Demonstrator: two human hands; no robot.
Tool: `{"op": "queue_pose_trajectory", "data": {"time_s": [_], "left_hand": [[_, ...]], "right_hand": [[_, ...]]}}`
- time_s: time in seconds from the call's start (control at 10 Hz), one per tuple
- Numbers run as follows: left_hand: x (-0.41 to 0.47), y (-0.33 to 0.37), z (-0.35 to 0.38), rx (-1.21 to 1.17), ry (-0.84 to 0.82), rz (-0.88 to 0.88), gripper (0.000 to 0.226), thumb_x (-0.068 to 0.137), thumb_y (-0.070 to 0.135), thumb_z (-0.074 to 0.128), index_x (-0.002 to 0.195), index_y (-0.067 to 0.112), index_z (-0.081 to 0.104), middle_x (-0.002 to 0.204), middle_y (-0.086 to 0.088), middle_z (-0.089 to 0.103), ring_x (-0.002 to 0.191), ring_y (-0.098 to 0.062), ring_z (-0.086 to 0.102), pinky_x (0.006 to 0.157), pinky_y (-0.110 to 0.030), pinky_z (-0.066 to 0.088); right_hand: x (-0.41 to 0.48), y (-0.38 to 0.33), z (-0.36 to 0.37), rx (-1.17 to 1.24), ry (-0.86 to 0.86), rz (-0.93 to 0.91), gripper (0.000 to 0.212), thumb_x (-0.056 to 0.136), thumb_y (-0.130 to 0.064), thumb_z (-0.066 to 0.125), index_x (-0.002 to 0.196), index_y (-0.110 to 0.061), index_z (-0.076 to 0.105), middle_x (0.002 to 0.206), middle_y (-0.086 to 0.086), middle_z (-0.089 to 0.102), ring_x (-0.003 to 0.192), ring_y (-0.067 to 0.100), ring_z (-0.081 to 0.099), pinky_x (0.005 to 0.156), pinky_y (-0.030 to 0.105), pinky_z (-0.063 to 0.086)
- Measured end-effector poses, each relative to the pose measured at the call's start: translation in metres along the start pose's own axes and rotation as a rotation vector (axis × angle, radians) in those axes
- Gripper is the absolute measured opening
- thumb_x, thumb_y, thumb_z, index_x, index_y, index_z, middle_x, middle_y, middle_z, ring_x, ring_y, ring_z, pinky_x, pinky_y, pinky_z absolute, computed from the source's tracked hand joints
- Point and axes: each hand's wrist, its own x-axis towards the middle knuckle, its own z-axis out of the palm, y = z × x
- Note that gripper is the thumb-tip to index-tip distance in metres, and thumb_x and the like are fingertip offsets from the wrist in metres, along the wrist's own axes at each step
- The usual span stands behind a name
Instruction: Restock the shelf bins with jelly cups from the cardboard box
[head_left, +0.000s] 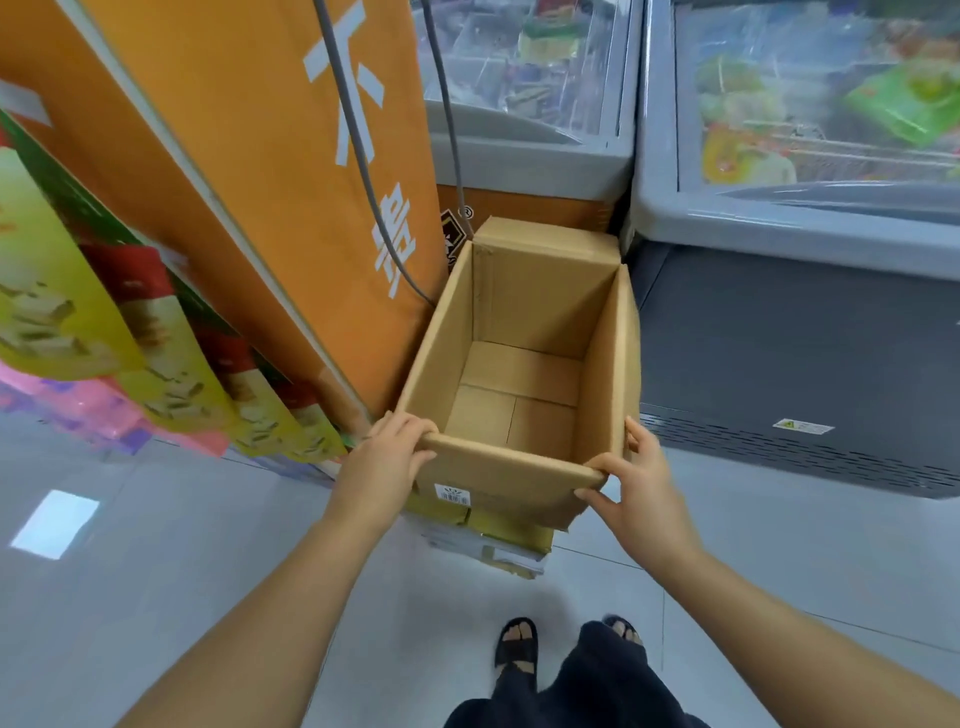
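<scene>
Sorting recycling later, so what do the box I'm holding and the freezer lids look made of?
Box: plain brown cardboard, matte; folded flaps and creases show inside. Freezer lids: clear, glossy panes, glass or plastic I cannot tell; packets show through under glare.

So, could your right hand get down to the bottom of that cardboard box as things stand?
Probably yes. The cardboard box is open on top and nothing shows inside, so the way down is free; the right hand would just release the corner it grips.
</scene>
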Motion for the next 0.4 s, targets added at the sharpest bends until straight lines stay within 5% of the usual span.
{"op": "queue_pose_trajectory", "data": {"time_s": [0.2, 0.4], "left_hand": [[0.018, -0.01, 0.011, 0.03, -0.011, -0.086, 0.029, 0.09, 0.011, 0.058, 0.12, 0.015, 0.059, 0.123, 0.004, 0.054, 0.113, -0.022, 0.049, 0.086, -0.04, 0.049], [0.022, 0.01, 0.019, 0.223, -0.006, -0.143, 0.042, 0.093, 0.01, 0.051, 0.132, 0.025, 0.05, 0.142, 0.006, 0.04, 0.142, -0.025, 0.018, 0.112, -0.042, 0.023]], "right_hand": [[0.025, 0.006, 0.007, 0.044, -0.118, 0.027, 0.011, 0.084, -0.022, 0.07, 0.089, -0.029, 0.063, 0.158, 0.0, 0.01, 0.144, 0.022, 0.021, 0.111, 0.036, 0.034], [0.039, 0.01, -0.014, 0.005, -0.223, 0.044, 0.029, 0.085, -0.026, 0.069, 0.113, -0.026, 0.063, 0.159, 0.004, 0.008, 0.142, 0.021, 0.024, 0.107, 0.027, 0.029]]}}
